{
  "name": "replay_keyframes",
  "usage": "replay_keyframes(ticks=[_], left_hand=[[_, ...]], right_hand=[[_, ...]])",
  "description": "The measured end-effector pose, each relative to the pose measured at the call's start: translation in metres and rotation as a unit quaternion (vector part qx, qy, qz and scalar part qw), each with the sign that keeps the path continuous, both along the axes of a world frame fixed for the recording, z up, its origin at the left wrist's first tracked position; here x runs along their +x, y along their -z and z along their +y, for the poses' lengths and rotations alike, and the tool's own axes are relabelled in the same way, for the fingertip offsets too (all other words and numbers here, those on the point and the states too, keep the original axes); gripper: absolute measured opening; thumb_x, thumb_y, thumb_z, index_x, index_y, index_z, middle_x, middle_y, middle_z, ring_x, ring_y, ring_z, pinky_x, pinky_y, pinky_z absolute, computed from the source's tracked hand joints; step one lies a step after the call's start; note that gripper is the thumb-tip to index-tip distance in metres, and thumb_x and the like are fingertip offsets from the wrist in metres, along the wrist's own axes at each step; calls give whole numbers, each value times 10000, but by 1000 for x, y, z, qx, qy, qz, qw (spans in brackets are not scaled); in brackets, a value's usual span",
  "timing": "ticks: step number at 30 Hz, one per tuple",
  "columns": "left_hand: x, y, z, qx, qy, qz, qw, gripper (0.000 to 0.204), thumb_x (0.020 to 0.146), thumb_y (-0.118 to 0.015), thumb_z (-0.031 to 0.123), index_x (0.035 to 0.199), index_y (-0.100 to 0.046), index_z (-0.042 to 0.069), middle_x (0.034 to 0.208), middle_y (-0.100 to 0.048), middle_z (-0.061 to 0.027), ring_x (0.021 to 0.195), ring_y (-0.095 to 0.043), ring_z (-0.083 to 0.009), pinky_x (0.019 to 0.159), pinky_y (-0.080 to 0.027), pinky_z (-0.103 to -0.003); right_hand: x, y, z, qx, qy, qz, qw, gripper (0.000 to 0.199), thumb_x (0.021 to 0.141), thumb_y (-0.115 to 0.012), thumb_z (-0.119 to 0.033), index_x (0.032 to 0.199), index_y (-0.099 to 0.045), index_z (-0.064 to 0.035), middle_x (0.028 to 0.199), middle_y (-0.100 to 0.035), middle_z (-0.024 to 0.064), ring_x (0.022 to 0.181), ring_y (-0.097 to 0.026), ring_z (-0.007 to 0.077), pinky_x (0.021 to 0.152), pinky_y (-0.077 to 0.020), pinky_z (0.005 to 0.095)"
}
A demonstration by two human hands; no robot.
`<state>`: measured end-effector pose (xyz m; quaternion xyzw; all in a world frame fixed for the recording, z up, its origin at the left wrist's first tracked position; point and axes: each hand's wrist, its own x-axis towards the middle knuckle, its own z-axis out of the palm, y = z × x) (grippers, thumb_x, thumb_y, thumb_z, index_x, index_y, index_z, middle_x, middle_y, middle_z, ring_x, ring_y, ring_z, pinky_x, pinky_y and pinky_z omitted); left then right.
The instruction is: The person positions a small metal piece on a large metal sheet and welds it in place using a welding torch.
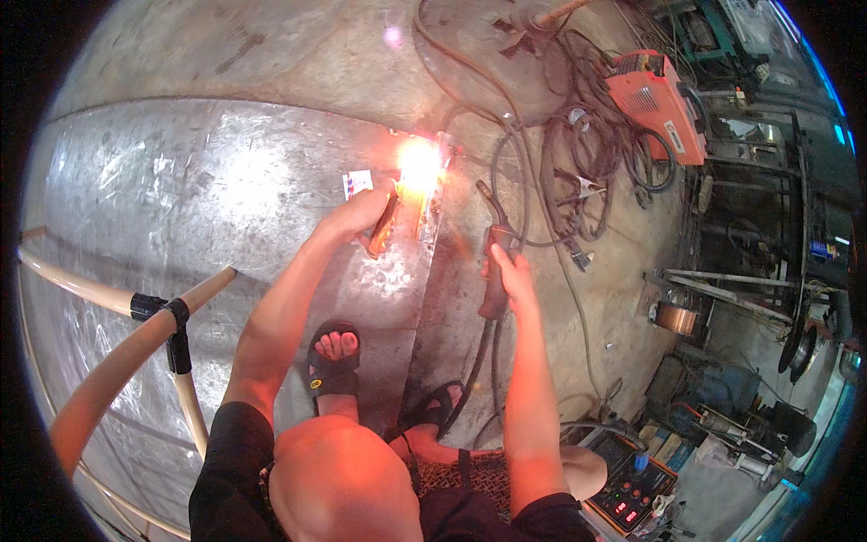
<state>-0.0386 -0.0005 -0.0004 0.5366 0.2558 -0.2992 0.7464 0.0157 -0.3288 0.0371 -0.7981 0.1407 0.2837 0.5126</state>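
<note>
My right hand point(515, 278) is wrapped round the dark reddish-brown handle of a welding torch point(495, 287). Its bent neck points up and left, and a cable trails down from the handle. My left hand point(364, 211) reaches over the metal sheet point(271, 163), its fingers closed on a narrow orange-lit piece point(383, 230) whose kind I cannot make out. Just beyond these fingers, a glaring white-orange light point(420, 163) at the sheet's right edge washes out what lies there. A metal strip point(424, 212) shows below the glare. Beside my left hand lies a small white card point(356, 183).
Tangled cables point(578, 117) and an earth clamp point(589, 188) lie on the floor, near a red machine box point(657, 107). Beige tube framing point(117, 379) rises at left. A copper wire spool point(675, 318) and a control panel point(628, 488) are at right.
</note>
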Motion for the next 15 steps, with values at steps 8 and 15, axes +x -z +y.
replay_keyframes(ticks=[8, 15], left_hand=[[-7, 37, -14, 87, -29, -30, 995, 614, 994, -328, 524, 839, -600, -4, 706, -621, -143, 585, -618, -251, 563, -521, -406], [-8, -1, -33, 230, 0, -47, 972, 707, 964, -271, 513, 747, -644, -46, 711, -659, -221, 700, -681, -332, 717, -524, -435]], right_hand=[[-36, 29, -27, -260, -112, -157, 946, 439, 828, -749, -241, 1147, -576, 6, 863, -685, 184, 790, -685, 332, 716, -531, 417], [-90, 23, -40, -249, -99, -180, 946, 576, 824, -738, -228, 1279, -499, 33, 1042, -658, 252, 953, -664, 381, 830, -517, 447]])
